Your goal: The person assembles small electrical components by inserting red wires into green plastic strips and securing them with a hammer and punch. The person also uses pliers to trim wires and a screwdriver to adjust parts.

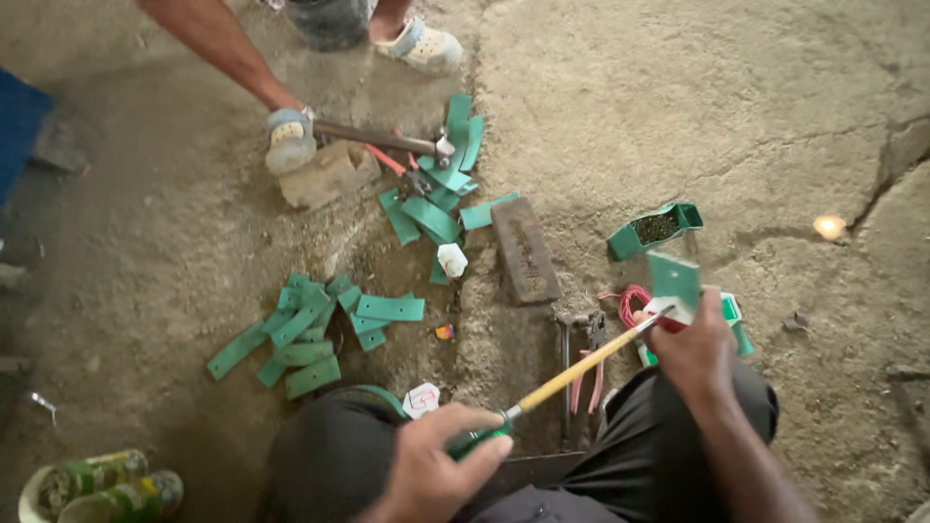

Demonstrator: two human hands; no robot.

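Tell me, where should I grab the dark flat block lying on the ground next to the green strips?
Probably by its two long sides, near the middle, reaching down from above. The dark block lies flat on the floor and is long and narrow, so fingers span its width easily. Its right long side is clear; a green strip and a small white piece crowd its left.

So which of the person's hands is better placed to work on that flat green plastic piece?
Probably the left hand: it grips the green-handled yellow screwdriver, tip at the flat green plastic piece, which the right hand holds.
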